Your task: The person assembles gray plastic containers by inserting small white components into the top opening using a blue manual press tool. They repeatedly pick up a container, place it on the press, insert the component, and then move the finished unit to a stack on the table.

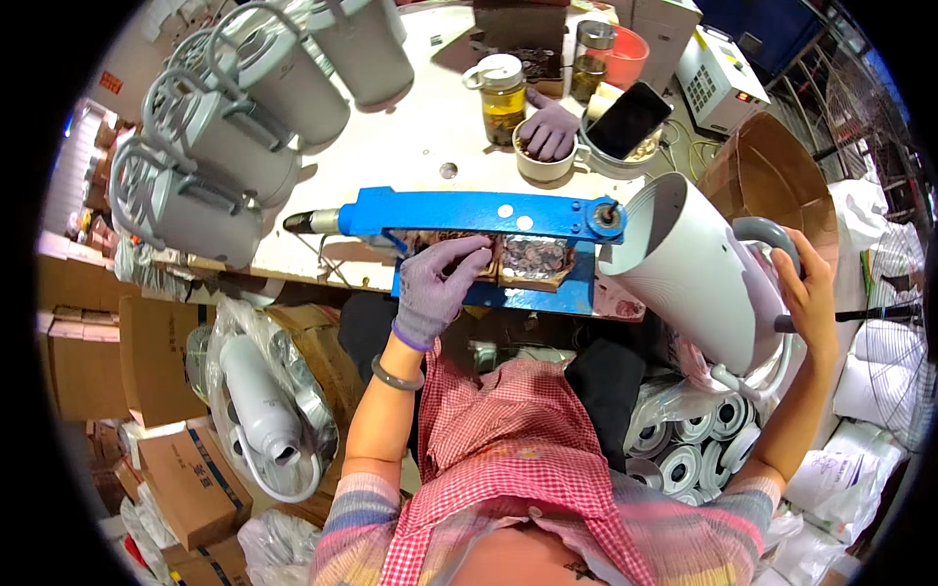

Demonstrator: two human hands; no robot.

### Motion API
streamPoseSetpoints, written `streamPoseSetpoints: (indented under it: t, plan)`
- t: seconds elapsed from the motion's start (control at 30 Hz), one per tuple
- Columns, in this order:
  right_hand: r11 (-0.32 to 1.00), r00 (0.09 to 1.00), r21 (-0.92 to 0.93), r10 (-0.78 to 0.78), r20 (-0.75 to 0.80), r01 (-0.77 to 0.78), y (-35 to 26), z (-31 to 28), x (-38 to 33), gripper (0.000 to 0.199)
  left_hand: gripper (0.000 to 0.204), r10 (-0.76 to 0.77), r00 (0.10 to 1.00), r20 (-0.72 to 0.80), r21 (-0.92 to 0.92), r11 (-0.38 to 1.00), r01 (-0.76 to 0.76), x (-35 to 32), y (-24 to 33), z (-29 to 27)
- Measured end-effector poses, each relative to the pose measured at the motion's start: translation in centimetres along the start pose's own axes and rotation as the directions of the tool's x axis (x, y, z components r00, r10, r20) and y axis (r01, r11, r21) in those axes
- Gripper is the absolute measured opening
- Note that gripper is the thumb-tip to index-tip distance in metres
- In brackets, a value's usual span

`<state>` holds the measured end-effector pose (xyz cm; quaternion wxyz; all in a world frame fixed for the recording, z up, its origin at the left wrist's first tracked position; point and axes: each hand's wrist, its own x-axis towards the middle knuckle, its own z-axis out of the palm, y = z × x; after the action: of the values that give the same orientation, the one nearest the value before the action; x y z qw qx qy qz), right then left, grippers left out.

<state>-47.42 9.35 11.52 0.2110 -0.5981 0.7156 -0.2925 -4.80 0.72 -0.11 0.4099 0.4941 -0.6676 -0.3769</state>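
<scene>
My left hand (pixel 435 288), in a purple-grey knit glove, is over small trays at the blue bench tool (pixel 479 212). Its thumb and forefinger are pinched together; whatever is between them is too small to make out. Beside those fingertips is a tray of small metal parts (pixel 534 260). My bare right hand (pixel 809 293) is wrapped round the dark grey handle (pixel 767 239) of a large light-grey cylindrical can (pixel 689 278). The can tilts, its open end facing up and left, close to the tool's right end. A pale tube bends along its lower side.
Several grey cans (pixel 210 146) with looped handles stand on the table's left. Farther back are a jar (pixel 501 103), a cup (pixel 544 166) with a spare glove, and a phone (pixel 630 120) on a bowl. Round grey parts (pixel 689 439) fill a bag below right; cardboard boxes (pixel 191 479) lie left.
</scene>
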Motion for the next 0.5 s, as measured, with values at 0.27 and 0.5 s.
streamPoseSetpoints:
  t: [0.27, 0.5]
  plan:
    - [0.996, 0.999, 0.090, -0.020, -0.037, 0.023, 1.5, 0.7, 0.1, 0.031, 0.026, 0.122, 0.931, 0.345, -0.248, 0.968, -0.035, 7.1, 7.0, 6.5]
    - [0.997, 0.998, 0.065, -0.037, -0.058, 0.041, 3.1, 0.9, 0.1, 0.031, 0.025, 0.094, 0.907, 0.410, -0.122, 0.991, -0.047, 8.2, 7.4, 8.1]
